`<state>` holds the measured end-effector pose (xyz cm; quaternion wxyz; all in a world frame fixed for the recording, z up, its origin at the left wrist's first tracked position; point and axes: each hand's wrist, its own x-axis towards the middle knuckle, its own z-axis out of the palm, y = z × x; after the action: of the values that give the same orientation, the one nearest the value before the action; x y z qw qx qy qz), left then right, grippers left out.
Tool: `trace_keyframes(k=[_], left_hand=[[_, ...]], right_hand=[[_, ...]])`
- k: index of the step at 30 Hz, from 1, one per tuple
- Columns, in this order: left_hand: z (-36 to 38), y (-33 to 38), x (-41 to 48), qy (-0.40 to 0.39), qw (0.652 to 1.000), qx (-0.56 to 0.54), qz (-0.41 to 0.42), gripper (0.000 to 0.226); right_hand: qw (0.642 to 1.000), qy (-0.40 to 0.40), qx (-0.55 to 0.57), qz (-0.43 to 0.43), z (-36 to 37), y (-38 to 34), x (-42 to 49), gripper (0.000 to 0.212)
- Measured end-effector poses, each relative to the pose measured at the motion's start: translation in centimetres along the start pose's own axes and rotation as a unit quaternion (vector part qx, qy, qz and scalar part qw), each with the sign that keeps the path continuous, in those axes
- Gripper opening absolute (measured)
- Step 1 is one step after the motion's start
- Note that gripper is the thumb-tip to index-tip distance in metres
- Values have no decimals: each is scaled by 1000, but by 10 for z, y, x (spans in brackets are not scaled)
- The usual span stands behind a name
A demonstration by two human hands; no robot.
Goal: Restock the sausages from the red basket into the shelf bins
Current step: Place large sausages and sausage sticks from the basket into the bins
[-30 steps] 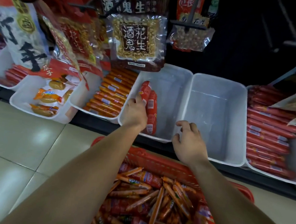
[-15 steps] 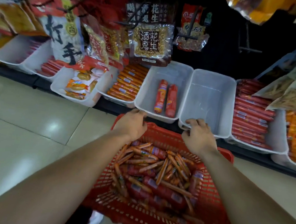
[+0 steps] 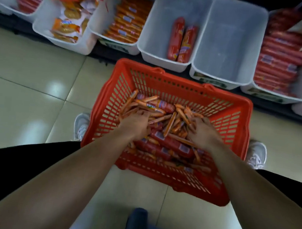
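**Sausages, mixed lot, red basket: picking stage**

Sausages (image 3: 163, 128), thin orange sticks heaped over thick red ones, lay in the red basket (image 3: 185, 89) on the floor (image 3: 30, 77), just in front of the shelf bins. Your left hand (image 3: 136, 126) and right hand (image 3: 202, 133) were both sunk in the heap, fingers curled down among the sticks. The blur did not show whether either had closed on anything.

Step, as judged: gathering a load for one bin.
- You needed to take one kind at a time.
- The thick ones lay under the thin, near your wrists. Sweeping the sticks aside first and then gripping a thick one round its middle would have served better than a blind grab.
- The wrappers looked slick, so a small handful was the safer load.

Surroundings:
- Two thick sausages (image 3: 181, 39) lay in the middle bin (image 3: 154, 31), straight beyond the basket.
- The neighbouring bin (image 3: 231, 39) sat to its right.
- The orange-stick bin (image 3: 127, 21) sat to its left.
- The red-sausage bin (image 3: 279, 58) was farther right.
- The snack packets (image 3: 68, 25) were far left.

Obstruction: the basket's far rim stood between the heap and the bins, so each load had to lift clear of it. Your shoes (image 3: 80, 126) flanked the basket.
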<state>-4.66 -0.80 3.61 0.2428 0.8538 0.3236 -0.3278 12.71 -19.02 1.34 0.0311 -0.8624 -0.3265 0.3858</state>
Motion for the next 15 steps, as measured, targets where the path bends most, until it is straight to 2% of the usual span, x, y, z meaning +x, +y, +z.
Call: trace_keyframes(k=[3, 6, 9, 11, 13, 15], left_hand=[[8, 2, 22, -10, 1000, 2, -21, 74], [12, 2, 46, 34, 999, 25, -15, 80], [19, -1, 71, 79, 997, 16, -3, 100], [25, -4, 85, 64, 998, 16, -12, 113], [32, -5, 93, 55, 998, 38, -18, 119], [38, -4, 97, 92, 994, 65, -15, 118]], right_hand=[[999, 9, 8, 34, 19, 4, 22, 78], [998, 0, 7, 62, 30, 1, 47, 100], [996, -42, 33, 74, 39, -6, 66, 116], [994, -51, 52, 77, 45, -9, 74, 126], [996, -42, 36, 72, 51, -8, 80, 127], [997, -42, 21, 54, 53, -5, 84, 123]])
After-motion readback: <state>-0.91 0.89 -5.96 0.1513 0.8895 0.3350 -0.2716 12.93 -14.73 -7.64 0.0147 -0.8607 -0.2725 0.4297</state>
